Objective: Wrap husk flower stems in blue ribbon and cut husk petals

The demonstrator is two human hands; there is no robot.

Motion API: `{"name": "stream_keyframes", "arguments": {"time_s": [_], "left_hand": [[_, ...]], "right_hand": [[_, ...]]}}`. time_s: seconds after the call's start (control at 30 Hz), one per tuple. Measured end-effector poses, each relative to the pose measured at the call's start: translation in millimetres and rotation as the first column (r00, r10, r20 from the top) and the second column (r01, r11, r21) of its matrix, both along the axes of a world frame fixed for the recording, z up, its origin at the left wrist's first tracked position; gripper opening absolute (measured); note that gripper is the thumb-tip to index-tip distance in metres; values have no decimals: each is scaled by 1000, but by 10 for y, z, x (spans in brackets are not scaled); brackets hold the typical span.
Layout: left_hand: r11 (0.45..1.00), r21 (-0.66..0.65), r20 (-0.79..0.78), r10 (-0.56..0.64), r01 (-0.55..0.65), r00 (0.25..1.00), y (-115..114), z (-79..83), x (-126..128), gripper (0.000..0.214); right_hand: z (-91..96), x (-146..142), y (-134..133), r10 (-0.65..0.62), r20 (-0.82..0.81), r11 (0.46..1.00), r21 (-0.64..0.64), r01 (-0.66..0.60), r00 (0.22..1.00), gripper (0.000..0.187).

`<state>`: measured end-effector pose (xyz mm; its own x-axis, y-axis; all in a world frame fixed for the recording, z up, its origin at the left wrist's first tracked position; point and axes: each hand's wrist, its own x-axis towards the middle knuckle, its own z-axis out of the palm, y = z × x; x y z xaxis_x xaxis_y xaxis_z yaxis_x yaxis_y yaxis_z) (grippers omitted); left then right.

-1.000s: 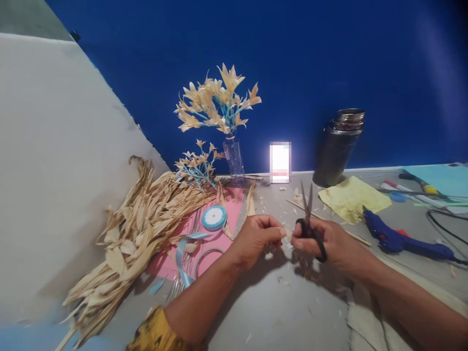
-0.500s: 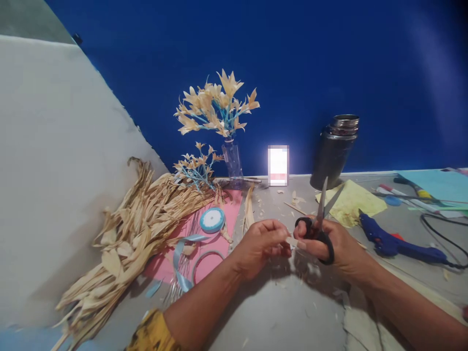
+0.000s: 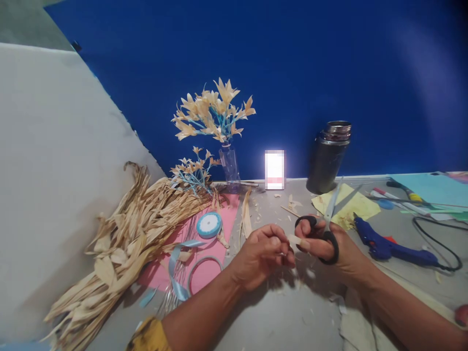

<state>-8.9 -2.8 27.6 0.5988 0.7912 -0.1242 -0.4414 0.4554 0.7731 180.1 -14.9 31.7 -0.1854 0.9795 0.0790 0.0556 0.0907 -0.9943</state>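
Note:
My right hand [image 3: 338, 248] has its fingers through the black handles of a pair of scissors [image 3: 331, 207], whose blades stand apart and point up and away. Between that hand's thumb and fingertip is a small pale piece of dried husk [image 3: 294, 239]. Close to its left end is my left hand [image 3: 263, 251], fingers curled in and thumb against them; what they hold, if anything, is hidden. Pale scraps lie on the grey table [image 3: 292, 317] below both hands.
Dried husks [image 3: 120, 248] are heaped at left beside pink paper [image 3: 228, 214] with a blue ribbon spool [image 3: 209, 224]. Husk flowers [image 3: 215, 109] stand in a clear bottle [image 3: 229, 168]. A dark flask [image 3: 328, 158], yellow paper [image 3: 345, 204] and blue glue gun [image 3: 395, 248] are at right.
My left fingers have drawn slightly away from the husk piece, which stays in my right hand. The scissors have tilted further to the right. The view has shifted a little.

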Motion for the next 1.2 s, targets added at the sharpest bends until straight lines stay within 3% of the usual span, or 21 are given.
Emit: {"name": "stream_keyframes", "arguments": {"time_s": [0.2, 0.33, 0.43, 0.57, 0.73, 0.83, 1.0, 1.2], "left_hand": [[987, -1, -82, 162, -163, 983, -62, -35, 102, 42], [976, -47, -70, 207, -211, 976, -88, -61, 135, 38], [961, -2, -104, 276, -278, 955, -105, -69, 148, 34], [934, 82, -168, 356, -347, 919, -121, -69, 150, 33], [891, 219, -216, 442, -397, 871, -99, -24, 120, 21], [864, 280, -251, 486, -418, 837, -65, 24, 84, 16], [830, 329, -262, 539, -451, 801, -11, 56, 38, 15], [811, 357, -261, 563, -463, 784, 15, 53, 29, 15]], "right_hand": [[-19, -105, -50, -26, -31, 999, 22, 26, 999, 31], [-44, -138, -70, -148, 10, 986, 81, 146, 989, 31], [-74, -148, -73, -215, 51, 974, 82, 210, 975, 30], [-92, -190, -100, -213, 101, 975, 85, 205, 972, 28], [-79, -227, -118, -147, 96, 989, -4, 148, 985, 31], [-83, -213, -100, -16, 57, 995, -97, 22, 998, 37], [-104, -195, -84, 247, 90, 954, -195, -226, 965, 49], [-135, -198, -94, 329, 138, 932, -209, -297, 934, 51]]}}
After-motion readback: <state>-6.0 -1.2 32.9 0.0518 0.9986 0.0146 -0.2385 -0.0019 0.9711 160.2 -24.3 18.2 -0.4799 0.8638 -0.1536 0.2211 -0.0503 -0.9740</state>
